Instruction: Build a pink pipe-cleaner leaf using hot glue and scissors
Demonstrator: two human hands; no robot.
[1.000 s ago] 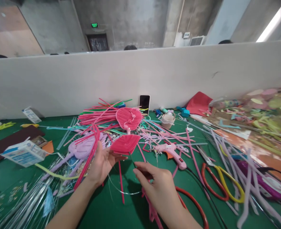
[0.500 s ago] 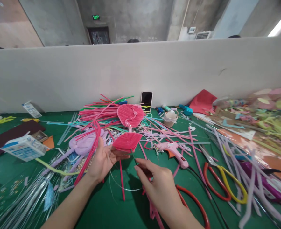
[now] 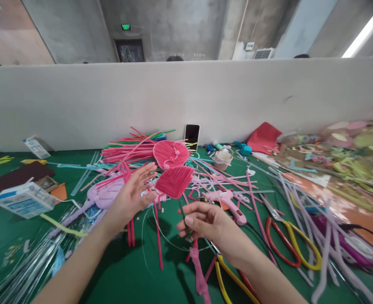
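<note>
My right hand [image 3: 207, 221] pinches a thin dark green stem [image 3: 182, 208]. At the top of that stem stands a deep pink, ridged fan-shaped piece [image 3: 174, 182], upright above the table. To its left is my left hand [image 3: 135, 190], fingers spread and holding nothing. Behind the fan piece lies a round pink ridged piece [image 3: 170, 153] with small pink trim. Below my right hand lies a pink wrapped strip [image 3: 199, 270], and a clear thread loops under both hands. Whether my left fingertips touch the fan piece is hard to tell; they look apart.
A pink glue gun [image 3: 227, 200] lies just right of centre. Red-and-yellow scissors [image 3: 292, 242] are to the right. A phone [image 3: 191, 136] leans on the white partition [image 3: 186, 97]. Pink pipe cleaners [image 3: 129, 153], a paper cup [image 3: 222, 159] and a white-blue carton [image 3: 24, 200] stand around.
My left hand has let go of the fan piece and moved left, opening. The fan piece has turned to show more of its face, held by the stem in my right hand.
</note>
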